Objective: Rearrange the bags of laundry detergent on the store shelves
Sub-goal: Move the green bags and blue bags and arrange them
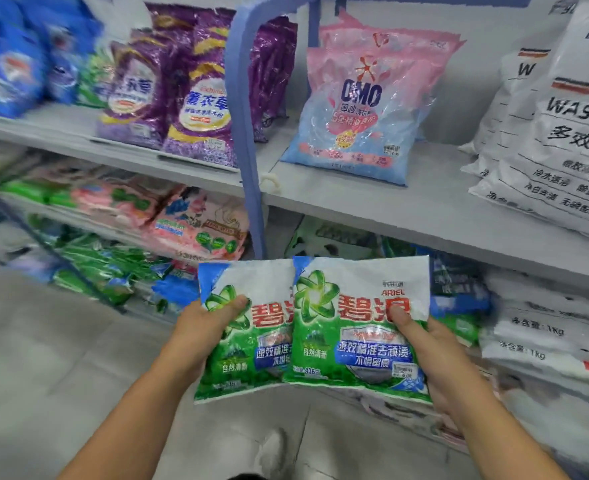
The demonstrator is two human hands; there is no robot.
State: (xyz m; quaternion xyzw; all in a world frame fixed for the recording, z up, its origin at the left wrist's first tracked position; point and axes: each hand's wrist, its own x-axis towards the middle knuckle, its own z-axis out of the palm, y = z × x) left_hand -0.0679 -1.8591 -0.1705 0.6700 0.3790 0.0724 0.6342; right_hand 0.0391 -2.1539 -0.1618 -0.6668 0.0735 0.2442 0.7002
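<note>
Green-and-white detergent bags, soft, slick film, are pinched by thumb: left bag [241,334] in the left hand [203,327], right bag [359,327] in the right hand [435,344]; probably light, best gripped at the edges

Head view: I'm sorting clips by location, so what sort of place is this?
Likely a shop's laundry aisle: tiered shelves stocked with purple detergent bags, a pink OMO bag and white washing-powder sacks.

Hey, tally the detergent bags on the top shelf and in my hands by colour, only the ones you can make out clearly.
Green Ariel bags, in the hands: 2, one in the left hand at, one in the right hand at
Purple bags: 3
Pink-and-blue OMO bag: 1
White bags: 2
Total: 8
The blue bags at far left are too blurred to count.
</note>
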